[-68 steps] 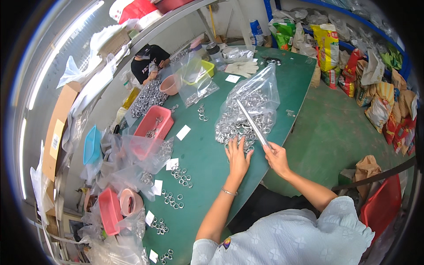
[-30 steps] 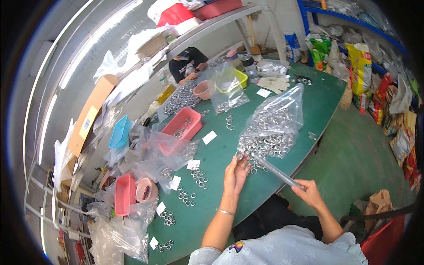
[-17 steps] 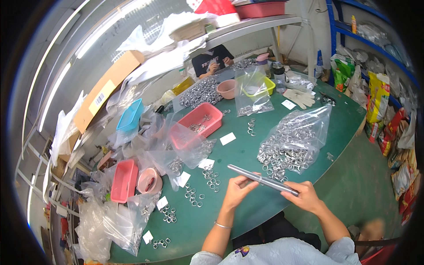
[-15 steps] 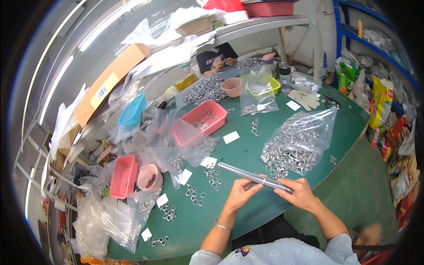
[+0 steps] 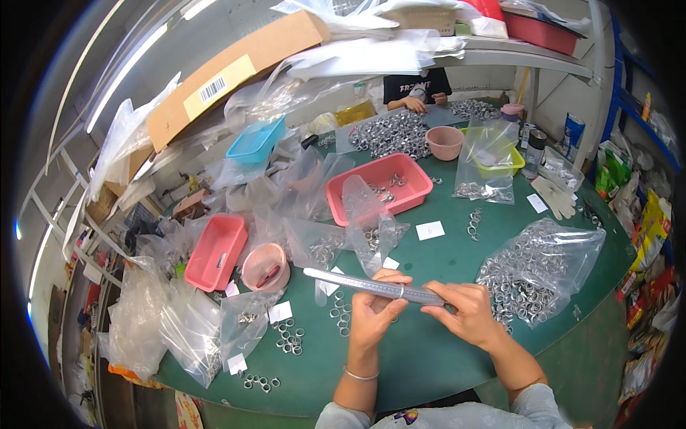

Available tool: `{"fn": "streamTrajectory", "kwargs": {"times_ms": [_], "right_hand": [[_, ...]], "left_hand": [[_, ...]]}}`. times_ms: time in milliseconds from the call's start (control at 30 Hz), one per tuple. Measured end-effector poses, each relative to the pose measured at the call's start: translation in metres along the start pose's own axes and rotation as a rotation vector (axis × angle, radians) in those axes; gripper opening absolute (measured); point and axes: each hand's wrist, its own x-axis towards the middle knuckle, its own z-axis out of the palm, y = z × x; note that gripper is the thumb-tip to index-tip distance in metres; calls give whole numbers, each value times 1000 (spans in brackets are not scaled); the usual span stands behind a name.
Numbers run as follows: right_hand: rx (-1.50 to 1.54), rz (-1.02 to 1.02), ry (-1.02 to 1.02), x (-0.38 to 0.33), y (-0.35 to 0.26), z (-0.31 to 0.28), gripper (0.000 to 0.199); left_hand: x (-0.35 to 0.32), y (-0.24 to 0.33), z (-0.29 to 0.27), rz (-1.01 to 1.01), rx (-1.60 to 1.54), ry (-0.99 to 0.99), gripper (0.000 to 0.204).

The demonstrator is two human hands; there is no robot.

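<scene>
A silver, tapered ring mandrel (image 5: 346,282) with graduated markings lies across both my hands above the green table. Its narrow tip points left. My right hand (image 5: 466,312) is closed round the thick end. Around the mandrel's thicker half sits a silver ring (image 5: 401,290), pinched between the thumb and fingers of my left hand (image 5: 370,318). Just beyond my right hand, a clear plastic bag (image 5: 564,247) spills many rings (image 5: 525,293) onto the table. Small groups of loose rings (image 5: 289,337) lie left of my hands beside white paper slips (image 5: 280,312).
Pink trays (image 5: 421,198) (image 5: 216,250), a pink bowl (image 5: 279,281) and clear bags (image 5: 189,336) crowd the left side. Farther back are a ring pile (image 5: 389,134), a yellow-green basket (image 5: 516,161) and a glove (image 5: 554,199). Across the table, a co-worker's hands (image 5: 414,104) are near the pile.
My view has shifted, so the table's contents appear farther right. Both hands still hold the mandrel, now more level, with the ring on it. The co-worker's hands have moved lower and farther apart.
</scene>
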Motion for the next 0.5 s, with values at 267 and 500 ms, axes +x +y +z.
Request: {"fn": "streamTrajectory", "kwargs": {"times_ms": [267,500], "right_hand": [[37,15,11,16,-8,22,30],[23,-20,-16,22,-6,27,31]], "left_hand": [[5,1,-24,-5,-55,35,32],[2,10,-24,13,-19,102,36]]}}
